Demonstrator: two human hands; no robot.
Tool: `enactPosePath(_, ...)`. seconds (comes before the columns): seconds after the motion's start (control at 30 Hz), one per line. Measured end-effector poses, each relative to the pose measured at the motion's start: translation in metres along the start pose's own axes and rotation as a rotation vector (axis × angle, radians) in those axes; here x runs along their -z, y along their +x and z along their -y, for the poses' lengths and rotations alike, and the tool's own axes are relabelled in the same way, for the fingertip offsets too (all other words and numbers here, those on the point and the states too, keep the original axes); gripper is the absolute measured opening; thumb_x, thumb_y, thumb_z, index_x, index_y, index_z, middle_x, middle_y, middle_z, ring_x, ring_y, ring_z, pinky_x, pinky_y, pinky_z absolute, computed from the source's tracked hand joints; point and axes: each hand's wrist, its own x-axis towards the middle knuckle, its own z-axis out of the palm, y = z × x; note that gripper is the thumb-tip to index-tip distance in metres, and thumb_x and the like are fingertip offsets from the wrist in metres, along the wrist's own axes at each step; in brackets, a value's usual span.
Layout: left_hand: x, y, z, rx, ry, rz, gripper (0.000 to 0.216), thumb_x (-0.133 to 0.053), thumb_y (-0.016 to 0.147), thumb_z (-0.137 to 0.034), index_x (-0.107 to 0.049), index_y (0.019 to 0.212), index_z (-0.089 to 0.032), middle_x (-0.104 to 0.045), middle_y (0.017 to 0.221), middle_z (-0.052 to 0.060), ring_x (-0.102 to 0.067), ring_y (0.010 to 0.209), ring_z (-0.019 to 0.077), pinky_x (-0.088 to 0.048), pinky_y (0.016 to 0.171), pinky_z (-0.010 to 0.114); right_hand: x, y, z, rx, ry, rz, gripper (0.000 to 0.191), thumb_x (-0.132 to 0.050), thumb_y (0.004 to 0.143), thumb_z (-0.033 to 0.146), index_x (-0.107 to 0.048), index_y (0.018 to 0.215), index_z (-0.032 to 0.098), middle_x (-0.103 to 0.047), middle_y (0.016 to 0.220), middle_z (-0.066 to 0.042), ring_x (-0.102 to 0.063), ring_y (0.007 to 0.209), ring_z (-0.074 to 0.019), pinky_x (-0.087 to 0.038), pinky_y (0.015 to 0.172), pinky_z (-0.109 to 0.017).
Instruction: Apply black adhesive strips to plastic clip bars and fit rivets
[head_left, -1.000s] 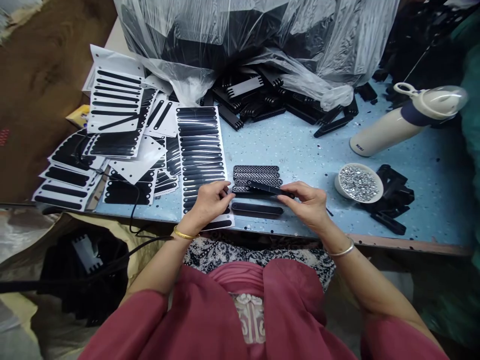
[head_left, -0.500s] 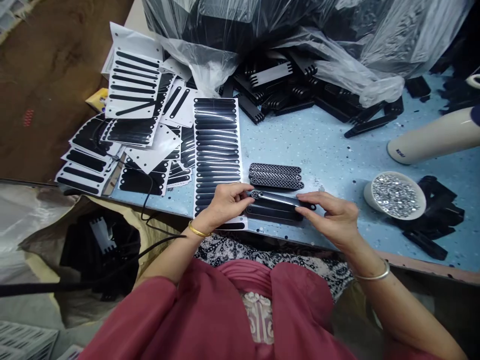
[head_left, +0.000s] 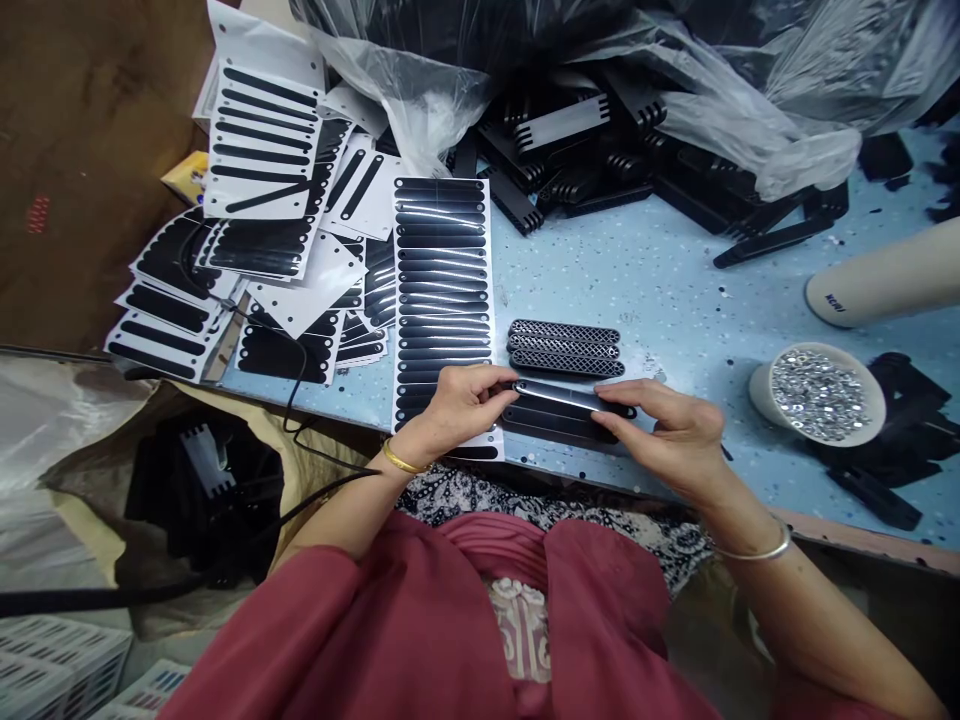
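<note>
Pinched the glossy black piece point(head_left: 561, 397) at one end with the left hand point(head_left: 463, 405) and near the other with the right hand point(head_left: 669, 425), directly between both, and probably did best gripping lightly and evenly by its edges.

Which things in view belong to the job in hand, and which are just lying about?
Work in hand, it seems: glossy black bar, pinched by left hand and right hand; strip sheet beside left hand; lattice-patterned bars.

Probably just lying about: cream bottle; yellow packet.
</note>
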Motion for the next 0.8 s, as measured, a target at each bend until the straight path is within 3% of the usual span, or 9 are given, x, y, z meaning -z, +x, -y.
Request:
enactPosePath(0.3, -0.0017, -0.0016, 0.0027, 0.006, 0.013, -0.016, 0.02, -0.067, 0.083, -0.025, -0.077, 0.099, -0.017, -0.077, 0.082, 0.006, -0.06, 0.055, 0.011, -0.05, 0.057, 0.025, -0.0016, 0.0008, -0.0018, -0.02, -0.017, 0.032, 0.008, -0.071, 0.083, 0.029, -0.074, 0.089, 0.026, -0.078, 0.089, -0.005, -0.073, 0.08, -0.022, -0.061, 0.074, -0.036)
enactPosePath(0.63, 0.0006, 0.0002, -0.0006, 0.008, 0.043, 0.002, 0.016, -0.068, 0.083, -0.023, -0.078, 0.095, -0.018, -0.076, 0.079, 0.004, -0.062, 0.057, 0.012, -0.051, 0.059, 0.026, 0.0001, 0.0022, -0.0036, -0.018, -0.005, 0.065, 0.009, -0.072, 0.082, 0.028, -0.074, 0.09, 0.025, -0.077, 0.088, -0.005, -0.074, 0.08, -0.0224, -0.061, 0.073, -0.036)
enactPosePath(0.8, 0.0016, -0.0001, 0.0003, -0.045, 0.021, 0.005, 0.013, -0.069, 0.084, -0.021, -0.078, 0.093, -0.019, -0.078, 0.089, 0.005, -0.072, 0.076, 0.016, -0.057, 0.071, 0.027, 0.0003, 0.0015, -0.0057, 0.006, 0.0, 0.062, 0.009, -0.071, 0.082, 0.027, -0.074, 0.091, 0.024, -0.077, 0.088, -0.005, -0.074, 0.08, -0.0218, -0.061, 0.072, -0.034)
